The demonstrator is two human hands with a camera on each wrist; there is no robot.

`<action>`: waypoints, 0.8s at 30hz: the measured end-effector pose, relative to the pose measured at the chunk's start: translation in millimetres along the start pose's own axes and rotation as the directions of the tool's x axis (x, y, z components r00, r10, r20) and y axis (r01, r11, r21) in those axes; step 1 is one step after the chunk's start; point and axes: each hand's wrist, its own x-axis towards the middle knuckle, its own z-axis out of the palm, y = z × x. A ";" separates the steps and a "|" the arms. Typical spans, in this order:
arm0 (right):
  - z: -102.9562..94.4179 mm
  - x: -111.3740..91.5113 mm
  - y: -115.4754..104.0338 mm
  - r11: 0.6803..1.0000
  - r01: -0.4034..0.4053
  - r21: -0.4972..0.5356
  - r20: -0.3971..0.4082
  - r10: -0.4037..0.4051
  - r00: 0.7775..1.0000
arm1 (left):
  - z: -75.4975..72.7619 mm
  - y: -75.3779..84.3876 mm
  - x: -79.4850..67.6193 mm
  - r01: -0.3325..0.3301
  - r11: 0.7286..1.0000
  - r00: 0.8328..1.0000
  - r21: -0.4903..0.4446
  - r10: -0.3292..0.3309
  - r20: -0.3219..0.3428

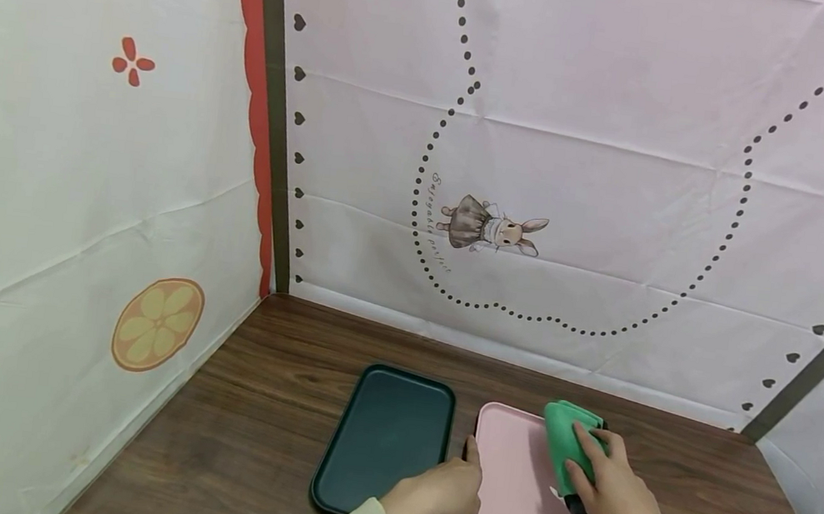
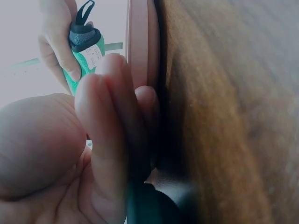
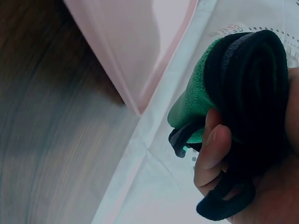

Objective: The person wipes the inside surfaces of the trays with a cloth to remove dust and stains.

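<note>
My right hand (image 1: 617, 488) grips a folded green towel (image 1: 564, 441) with dark edging over the right side of the pink tray (image 1: 509, 477). Seen from the right wrist, the towel (image 3: 194, 102) is folded in thick layers, with dark loops at its edge and fingers curled round it. From the left wrist, a white label shows on it. My left hand (image 1: 443, 491) lies against the pink tray's left edge, its index finger stretched along the rim. In the left wrist view the left fingers (image 2: 119, 98) look fairly straight beside the tray's side (image 2: 140, 42).
A dark green tray (image 1: 393, 435) lies left of the pink one, close by my left hand. Both are on a brown wood-grain table (image 1: 253, 408). Printed white cloth (image 1: 586, 183) hangs behind the table and along both sides.
</note>
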 end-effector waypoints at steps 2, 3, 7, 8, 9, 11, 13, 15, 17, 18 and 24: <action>-1.2 0.0 1.9 1.000 -0.004 0.000 0.003 0.004 1.000 | 0.0 -0.1 -0.5 -0.001 1.000 1.000 -0.005 0.001 0.002; -2.0 -0.1 2.7 1.000 -0.008 -0.002 0.004 0.008 1.000 | -0.1 -0.1 -0.7 -0.001 1.000 1.000 -0.008 0.001 0.003; -5.0 -0.4 6.4 1.000 -0.022 -0.007 0.009 0.022 1.000 | -0.3 -0.1 -0.7 0.003 1.000 1.000 -0.009 -0.003 0.004; -5.9 -0.5 7.4 1.000 -0.025 -0.005 0.010 0.025 1.000 | -0.2 -0.1 -0.8 0.004 1.000 1.000 -0.010 -0.004 0.003; -6.6 -0.6 8.5 1.000 -0.029 -0.003 0.013 0.029 0.999 | 0.0 -0.1 -0.8 0.005 1.000 1.000 -0.009 -0.005 0.002; -8.1 -0.7 10.9 0.999 -0.033 -0.003 0.013 0.033 0.999 | 0.5 -0.1 -1.0 0.004 1.000 1.000 -0.007 -0.005 -0.002; -9.4 -1.0 13.5 0.999 -0.038 -0.003 0.009 0.038 0.999 | 1.2 -0.1 -1.1 0.002 1.000 1.000 -0.006 -0.003 -0.008; -10.7 -0.9 16.5 0.999 -0.042 -0.006 0.006 0.042 0.999 | 1.9 -0.2 -1.2 0.000 1.000 1.000 -0.005 0.000 -0.012; -11.8 -0.9 19.6 0.999 -0.046 -0.010 0.000 0.046 0.999 | 2.3 -0.3 -1.2 -0.001 1.000 1.000 -0.005 0.001 -0.016; -12.4 -0.9 21.3 0.999 -0.049 -0.011 -0.001 0.049 0.999 | 2.4 -0.3 -1.1 -0.002 1.000 1.000 -0.005 0.002 -0.016; -15.3 0.9 31.3 0.997 -0.067 -0.028 0.008 0.067 0.998 | 1.7 -0.4 -1.1 0.000 1.000 1.000 -0.001 0.000 -0.009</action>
